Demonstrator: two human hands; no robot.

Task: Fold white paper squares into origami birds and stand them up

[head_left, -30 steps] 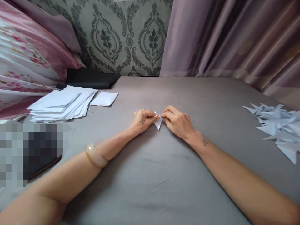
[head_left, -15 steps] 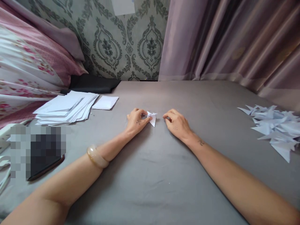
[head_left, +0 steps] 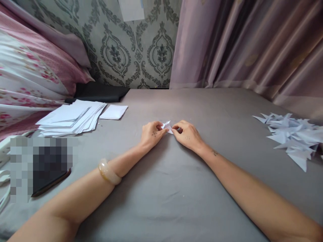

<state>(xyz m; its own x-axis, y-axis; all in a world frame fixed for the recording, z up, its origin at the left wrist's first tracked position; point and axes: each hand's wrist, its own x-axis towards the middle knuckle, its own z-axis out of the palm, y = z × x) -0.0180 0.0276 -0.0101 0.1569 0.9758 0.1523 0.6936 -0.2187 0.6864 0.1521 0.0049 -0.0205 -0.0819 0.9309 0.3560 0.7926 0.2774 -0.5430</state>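
We're sitting over a big gray fabric surface (head_left: 171,205), with a purple curtain (head_left: 196,43) hanging along its far right. Smaller down the line, we're seeing a messy stack of white paper (head_left: 63,113) at far left, a pile of spiky folded pieces (head_left: 297,132) at far right, and a white sheet (head_left: 132,10) on the wall. Our left hand (head_left: 152,135) is pinching a folded paper piece (head_left: 166,126) front and center, and our right hand (head_left: 188,135) is pinching its right edge, thumb and finger nearly meeting. We're guessing the thin points could be tearing or bending if both pinches are pulling apart too hard, or creasing crooked if the left grip is slipping. Brands, labels, writing: we're not making out any.
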